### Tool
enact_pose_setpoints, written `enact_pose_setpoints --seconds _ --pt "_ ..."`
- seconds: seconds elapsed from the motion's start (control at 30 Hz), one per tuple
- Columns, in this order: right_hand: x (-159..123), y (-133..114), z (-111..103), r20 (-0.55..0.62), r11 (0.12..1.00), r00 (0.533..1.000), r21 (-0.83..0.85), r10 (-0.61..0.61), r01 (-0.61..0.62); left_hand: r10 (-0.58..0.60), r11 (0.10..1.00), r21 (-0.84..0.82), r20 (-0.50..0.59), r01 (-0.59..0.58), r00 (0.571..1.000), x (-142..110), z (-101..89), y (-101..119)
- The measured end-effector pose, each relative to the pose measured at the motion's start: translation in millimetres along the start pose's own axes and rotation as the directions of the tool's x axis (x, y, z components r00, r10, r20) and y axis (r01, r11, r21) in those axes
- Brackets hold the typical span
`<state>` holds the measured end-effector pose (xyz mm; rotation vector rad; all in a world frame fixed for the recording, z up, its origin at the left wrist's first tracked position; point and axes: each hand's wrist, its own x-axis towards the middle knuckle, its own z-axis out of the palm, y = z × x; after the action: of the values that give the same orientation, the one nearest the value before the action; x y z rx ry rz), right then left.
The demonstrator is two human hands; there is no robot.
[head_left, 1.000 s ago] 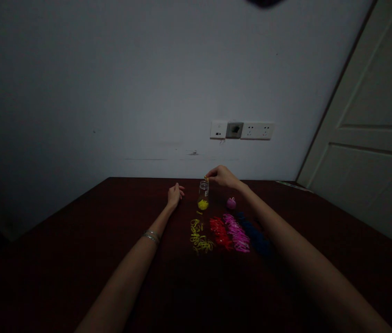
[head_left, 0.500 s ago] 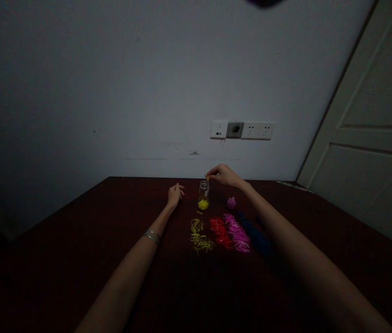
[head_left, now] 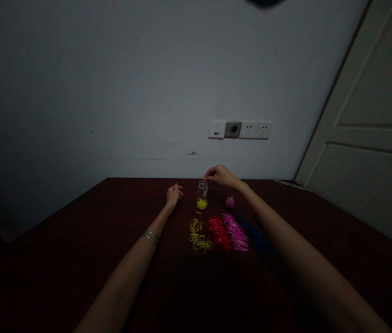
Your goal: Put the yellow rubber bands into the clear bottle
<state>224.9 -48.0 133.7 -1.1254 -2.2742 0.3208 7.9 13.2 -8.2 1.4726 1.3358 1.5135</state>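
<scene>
A small clear jar (head_left: 202, 188) stands upright on the dark table, with yellow rubber bands (head_left: 202, 204) heaped at its bottom. My right hand (head_left: 221, 176) hovers at the jar's mouth, thumb and fingertips pinched together; no band shows between them. To the left of the jar, my left hand (head_left: 174, 194) rests on the table, fingers loosely apart and holding nothing. One loose yellow band (head_left: 198, 212) lies just in front of the jar. Nearer to me is a scattered pile of yellow bands (head_left: 200, 241).
Beside the yellow pile lie rows of red bands (head_left: 219, 232), pink bands (head_left: 235, 233) and dark blue bands (head_left: 255, 236). A small round pink object (head_left: 229, 202) sits right of the jar. Behind the table rises a wall with sockets (head_left: 254, 130); a door (head_left: 369, 138) is at right.
The yellow band that hung from my right fingertips no longer shows there. My right hand has shifted slightly left, over the jar's mouth. My left hand stays in place.
</scene>
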Motion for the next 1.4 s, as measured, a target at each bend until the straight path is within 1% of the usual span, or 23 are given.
enact_pose_setpoints --seconds 0.13,0.27,0.33,0.5,0.57,0.67,0.73,0.83,0.93,1.0,1.1,1.13,1.17,1.2,1.23,1.33,1.4 --pt "0 -1 1 0.016 1.0 1.0 0.021 0.005 -0.005 0.002 1.0 -0.002 -0.002 -0.002 1.0 1 0.4 -1" --pt "-1 2 -1 -0.001 1.0 1.0 0.01 -0.017 0.017 0.002 1.0 0.007 -0.007 -0.002 1.0 0 0.1 0" --pt "-3 3 -2 -0.01 0.999 1.0 0.033 -0.02 0.02 -0.002 1.0 0.004 -0.011 0.002 1.0 -1 0.0 2" --pt "-18 4 0 -0.048 0.996 0.999 0.089 -0.007 0.012 0.024 1.0 0.019 0.019 -0.024 1.0 -3 0.8 4" --pt "-30 2 3 -0.021 0.995 1.0 0.1 0.001 0.001 0.021 0.998 0.053 0.046 -0.024 0.999 -3 0.6 4" --pt "-53 -3 10 0.077 0.997 0.997 0.083 -0.014 0.008 -0.012 0.99 0.139 0.126 -0.006 0.992 -4 -2.1 6" --pt "-69 -8 16 0.145 0.998 0.988 0.053 -0.046 0.039 -0.003 0.973 0.227 0.186 -0.04 0.983 -6 -6.1 8" --pt "-89 -18 27 0.243 0.995 0.964 0.032 -0.103 0.098 0.061 0.928 0.336 0.289 -0.161 0.955 -12 -13.1 12" --pt "-104 -31 39 0.309 0.991 0.943 0.007 -0.127 0.131 0.097 0.894 0.365 0.411 -0.261 0.906 -22 -18.0 17" --pt "-111 -40 46 0.349 0.989 0.929 -0.036 -0.122 0.143 0.144 0.866 0.359 0.49 -0.349 0.86 -30 -19.4 24" --pt "-120 -51 52 0.389 0.975 0.913 -0.124 -0.125 0.186 0.209 0.809 0.334 0.605 -0.483 0.769 -45 -19.3 36" --pt "-123 -53 54 0.396 0.968 0.909 -0.15 -0.127 0.201 0.218 0.798 0.323 0.632 -0.509 0.743 -50 -18.8 41" --pt "-125 -55 55 0.4 0.962 0.907 -0.172 -0.13 0.213 0.22 0.793 0.315 0.65 -0.522 0.727 -55 -18.3 45" --pt "-127 -57 56 0.404 0.957 0.905 -0.186 -0.132 0.223 0.217 0.795 0.309 0.659 -0.522 0.721 -59 -17.7 48" --pt "-129 -57 57 0.41 0.953 0.902 -0.193 -0.136 0.232 0.209 0.803 0.307 0.658 -0.511 0.723 -63 -17.1 50" --pt "-134 -59 61 0.425 0.944 0.89 -0.196 -0.163 0.266 0.168 0.829 0.321 0.637 -0.458 0.752 -69 -15.4 51" --pt "-137 -60 62 0.414 0.934 0.895 -0.225 -0.166 0.277 0.147 0.837 0.335 0.625 -0.433 0.767 -70 -14.5 48"
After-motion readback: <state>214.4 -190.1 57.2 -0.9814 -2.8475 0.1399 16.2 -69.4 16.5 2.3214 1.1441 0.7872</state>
